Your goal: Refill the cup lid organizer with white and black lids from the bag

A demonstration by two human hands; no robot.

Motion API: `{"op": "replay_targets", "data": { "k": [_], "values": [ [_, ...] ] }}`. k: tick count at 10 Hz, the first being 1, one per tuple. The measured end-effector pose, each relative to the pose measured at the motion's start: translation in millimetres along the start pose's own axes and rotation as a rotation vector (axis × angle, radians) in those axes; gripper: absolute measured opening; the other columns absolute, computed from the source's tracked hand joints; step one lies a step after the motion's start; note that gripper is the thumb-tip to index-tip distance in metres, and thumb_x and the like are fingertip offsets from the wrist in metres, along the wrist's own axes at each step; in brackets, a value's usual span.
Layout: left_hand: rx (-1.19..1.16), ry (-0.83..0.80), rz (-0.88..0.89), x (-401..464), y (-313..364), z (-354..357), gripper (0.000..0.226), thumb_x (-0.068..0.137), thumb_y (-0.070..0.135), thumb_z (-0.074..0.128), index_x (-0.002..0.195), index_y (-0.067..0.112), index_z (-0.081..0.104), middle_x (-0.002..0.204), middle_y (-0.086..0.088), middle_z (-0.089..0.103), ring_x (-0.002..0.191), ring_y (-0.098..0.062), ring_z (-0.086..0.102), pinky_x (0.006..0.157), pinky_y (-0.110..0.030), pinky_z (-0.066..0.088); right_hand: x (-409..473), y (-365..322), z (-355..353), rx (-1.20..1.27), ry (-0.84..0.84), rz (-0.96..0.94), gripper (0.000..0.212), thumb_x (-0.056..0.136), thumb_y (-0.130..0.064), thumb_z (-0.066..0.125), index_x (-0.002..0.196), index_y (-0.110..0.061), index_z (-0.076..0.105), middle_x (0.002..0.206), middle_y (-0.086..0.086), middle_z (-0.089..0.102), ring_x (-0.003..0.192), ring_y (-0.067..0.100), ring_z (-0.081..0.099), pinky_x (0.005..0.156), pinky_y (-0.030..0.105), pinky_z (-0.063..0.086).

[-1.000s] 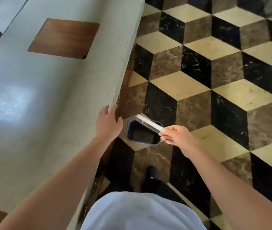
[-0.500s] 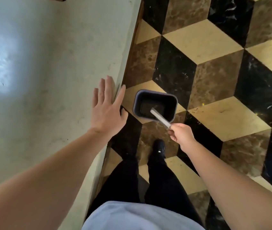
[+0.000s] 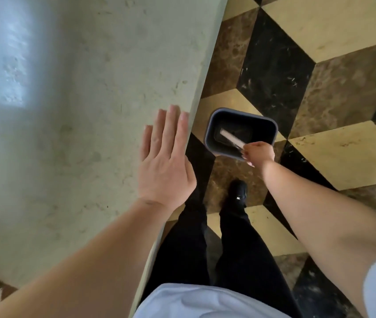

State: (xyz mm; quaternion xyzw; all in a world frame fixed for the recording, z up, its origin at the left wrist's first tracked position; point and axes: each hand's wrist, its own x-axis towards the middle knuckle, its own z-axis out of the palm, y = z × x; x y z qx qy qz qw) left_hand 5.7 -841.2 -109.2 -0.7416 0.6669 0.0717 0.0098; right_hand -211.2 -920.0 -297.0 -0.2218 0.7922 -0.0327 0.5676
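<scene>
No cup lids, lid organizer or bag show in the head view. My right hand (image 3: 259, 153) is shut on one end of a thin flat white piece (image 3: 231, 140). The other end of the piece points down into a small dark rectangular bin (image 3: 210, 136) that stands on the floor beside the counter. I cannot tell what the piece is. My left hand (image 3: 166, 166) lies flat and open on the pale counter (image 3: 90, 111), its fingertips at the counter's right edge, holding nothing.
The counter's edge runs diagonally from top centre to bottom left. The floor (image 3: 320, 31) has a cube pattern of black, brown and cream tiles. My legs in black trousers and one black shoe (image 3: 237, 191) stand just below the bin.
My right hand has lowered the white piece from above the bin's rim down into the bin. My left hand went from gripping the counter edge to lying flat. The view has tilted down and closer.
</scene>
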Motion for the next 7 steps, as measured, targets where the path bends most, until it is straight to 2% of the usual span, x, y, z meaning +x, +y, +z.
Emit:
{"op": "replay_targets", "data": {
  "k": [1,2,3,4,5,6,7],
  "values": [
    [-0.019,-0.004,0.004,-0.4,0.8,-2.0,0.083,0.09,0.012,0.049,0.162,0.012,0.007,0.171,-0.009,0.004,0.157,-0.026,-0.005,0.127,-0.047,0.004,15.2,-4.2,13.6,0.034,-0.017,0.028,0.015,0.095,-0.014,0.066,0.08,-0.015,0.069,0.089,0.012,0.076,0.086,0.027,0.075,0.081,0.042,0.062],
    [-0.015,-0.006,-0.001,-0.7,-0.9,-1.4,0.082,0.09,0.01,0.05,0.162,0.011,0.01,0.171,-0.01,0.005,0.157,-0.026,-0.004,0.127,-0.046,0.003,25.6,-7.8,22.5,0.04,-0.024,0.039,0.019,0.095,-0.01,0.064,0.076,-0.013,0.068,0.084,0.014,0.074,0.073,0.024,0.072,0.064,0.032,0.061],
    [-0.01,0.003,-0.002,-0.4,0.6,-1.6,0.083,0.089,0.01,0.051,0.162,0.011,0.01,0.171,-0.01,0.006,0.157,-0.026,-0.003,0.127,-0.045,0.001,29.9,-12.7,25.0,0.106,-0.045,0.078,0.021,0.097,-0.007,0.059,0.077,-0.012,0.062,0.079,0.01,0.066,0.063,0.017,0.065,0.047,0.024,0.054],
    [-0.001,-0.005,0.001,-0.2,0.8,-3.9,0.084,0.089,0.012,0.052,0.161,0.011,0.011,0.171,-0.011,0.008,0.157,-0.027,-0.002,0.127,-0.045,0.0,30.7,-9.7,21.5,0.014,-0.116,0.051,0.014,0.097,-0.019,0.059,0.085,-0.013,0.06,0.083,0.006,0.064,0.063,0.016,0.063,0.055,0.028,0.053],
    [0.001,-0.009,-0.006,0.7,-0.3,-5.9,0.083,0.09,0.013,0.051,0.162,0.012,0.01,0.171,-0.011,0.007,0.157,-0.027,-0.002,0.127,-0.045,0.001,25.8,2.4,13.6,-0.088,-0.148,0.068,0.02,0.095,-0.029,0.061,0.101,-0.01,0.06,0.086,0.007,0.065,0.062,0.017,0.063,0.055,0.029,0.053],
    [0.011,0.016,0.0,0.3,0.5,-0.7,0.083,0.09,0.014,0.049,0.162,0.013,0.008,0.171,-0.009,0.005,0.157,-0.026,-0.004,0.127,-0.044,0.0,18.4,11.0,15.0,-0.178,-0.196,0.051,0.036,0.096,-0.029,0.06,0.119,-0.002,0.064,0.09,0.008,0.066,0.068,0.019,0.064,0.066,0.034,0.057],
    [0.059,0.036,0.008,-3.0,-6.8,1.6,0.082,0.091,0.021,0.046,0.162,0.015,0.006,0.171,-0.007,0.004,0.157,-0.025,-0.004,0.127,-0.045,0.002,-4.4,20.3,31.4,-0.196,-0.275,-0.013,0.036,0.097,-0.025,0.057,0.121,0.001,0.064,0.083,0.005,0.065,0.068,0.019,0.064,0.066,0.033,0.056]
  ]
}}
